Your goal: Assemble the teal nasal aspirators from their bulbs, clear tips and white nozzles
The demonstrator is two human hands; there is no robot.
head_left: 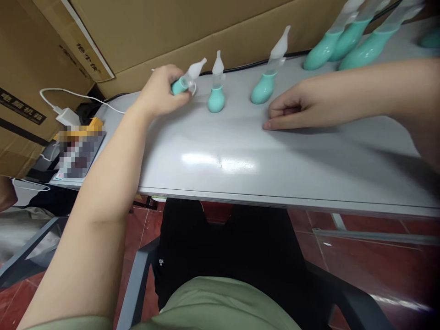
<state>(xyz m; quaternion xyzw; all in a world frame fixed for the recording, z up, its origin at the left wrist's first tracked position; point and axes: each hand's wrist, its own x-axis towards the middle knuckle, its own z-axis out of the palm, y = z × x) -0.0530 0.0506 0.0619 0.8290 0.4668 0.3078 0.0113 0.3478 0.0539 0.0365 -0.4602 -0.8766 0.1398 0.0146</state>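
My left hand [158, 94] is closed around a teal bulb aspirator [188, 79] with a clear tip, held tilted at the far left of the grey table [240, 156]. Just right of it stands a second aspirator [216, 89], upright. A third aspirator [268, 78] stands further right, leaning. My right hand [292, 110] rests on the table just right of that third one, fingers curled under, nothing visible in it.
Several more teal aspirators [347, 41] lie at the far right back. Cardboard boxes [154, 32] wall the table's far edge. A white charger with cable [67, 115] and a pixelated item [80, 149] sit at the left end. A dark chair is below.
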